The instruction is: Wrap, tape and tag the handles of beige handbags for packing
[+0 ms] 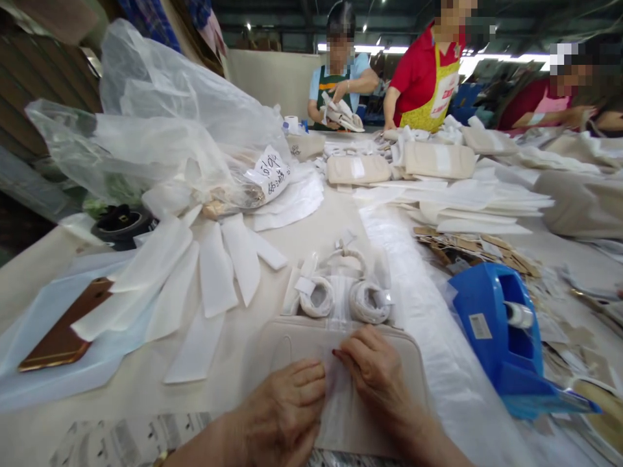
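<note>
A beige handbag (277, 337) lies flat on the table in front of me, its handle parts wrapped in white and clear material at the far end. Down its middle runs a translucent white wrapping strip (337, 383). My left hand (289, 405) pinches the strip's left edge with fingers bent together. Opposite it, my right hand (377, 366) has thumb and forefinger closed at the strip's right edge. Two rolled, wrapped strap coils (316, 296) sit just beyond the bag's body. Both palms are hidden.
A blue tape dispenser (479, 324) stands to the right beside long plastic sheeting (413, 279). White foam strips (214, 269) and a phone (68, 324) lie left, below a large clear bag (180, 110). Wrapped beige bags (438, 161) are piled further back; several co-workers stand across the table.
</note>
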A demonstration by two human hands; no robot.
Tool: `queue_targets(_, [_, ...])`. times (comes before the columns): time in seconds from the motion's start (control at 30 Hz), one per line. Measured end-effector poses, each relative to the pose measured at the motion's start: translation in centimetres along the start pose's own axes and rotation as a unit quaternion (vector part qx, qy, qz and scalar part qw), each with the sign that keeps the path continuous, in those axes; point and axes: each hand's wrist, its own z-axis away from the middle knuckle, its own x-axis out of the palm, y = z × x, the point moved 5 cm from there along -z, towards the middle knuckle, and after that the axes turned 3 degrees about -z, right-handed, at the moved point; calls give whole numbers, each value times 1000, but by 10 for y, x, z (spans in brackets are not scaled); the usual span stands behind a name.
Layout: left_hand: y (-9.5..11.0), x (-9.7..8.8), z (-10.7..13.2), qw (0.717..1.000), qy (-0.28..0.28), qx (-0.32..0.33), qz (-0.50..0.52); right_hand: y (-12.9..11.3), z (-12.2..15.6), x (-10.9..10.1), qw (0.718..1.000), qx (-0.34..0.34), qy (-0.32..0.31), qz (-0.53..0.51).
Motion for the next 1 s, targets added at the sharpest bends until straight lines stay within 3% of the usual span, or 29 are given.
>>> queue_targets(0.13, [0,-7,-5,998,57,-19,31,0,2,4,1000,-1,5,16])
queue_targets(0.27, [3,-2,-10,992,97,-20,-81,2,4,5,1000,5,10,11])
queue_targets(0.37, [4,12,-8,979,95,-2,-180,3,5,9,1000,12,10,14])
queue_targets(0.5, [0,25,0,972,74,-8,-223,-3,5,4,999,24,24,2])
queue_targets(0.57, [-1,26,2,971,73,-12,-227,-7,9,-18,998,18,61,1])
queue_targets(0.67, [-1,23,2,971,76,-18,-224,2,28,-82,978,26,173,111])
queue_targets(0.77, [2,18,-1,971,93,-7,-219,39,57,-161,904,171,296,255])
queue_targets(0.83, [6,15,-3,969,120,10,-218,70,75,-198,875,295,302,237])
queue_targets(0.9, [7,12,-4,963,171,21,-209,97,88,-213,865,402,269,135])
queue_targets(1.0, [5,11,-6,956,228,26,-181,119,99,-204,840,484,245,-9])
